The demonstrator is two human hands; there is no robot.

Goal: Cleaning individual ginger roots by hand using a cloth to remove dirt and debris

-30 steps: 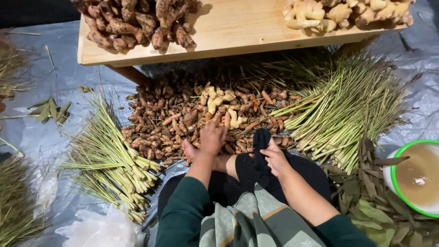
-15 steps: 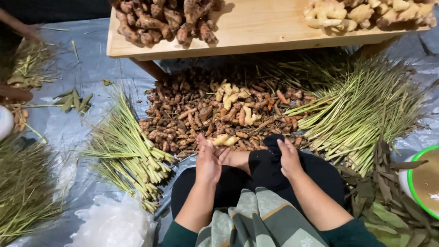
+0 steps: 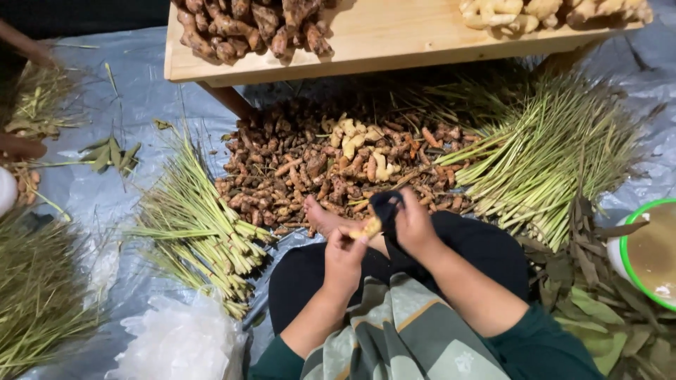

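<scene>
Since a second ago your hands have come back from the heap of roots and now meet over your lap, with a bare foot showing just beyond them. Your left hand [image 3: 343, 259] is closed around a small pale yellow root piece [image 3: 368, 228], pinched at the fingertips. Your right hand [image 3: 414, 226] grips a fold of dark cloth [image 3: 386, 205] just beside that piece. Ahead of your knees lies the loose pile of brown roots [image 3: 296, 176] on the grey plastic sheet [image 3: 141, 84], with a few paler ginger pieces [image 3: 359, 141] on top of it. Bundles of lemongrass [image 3: 197, 225] lie to your left and a second lot of lemongrass stalks [image 3: 556, 155] to your right. At the far right edge stands a green-rimmed bowl [image 3: 629, 271] holding a cloudy brownish liquid, with dried leaves [image 3: 591, 281] next to it. Across the top, a wooden board [image 3: 394, 35] carries dark roots at its left end and pale ginger at its right.
</scene>
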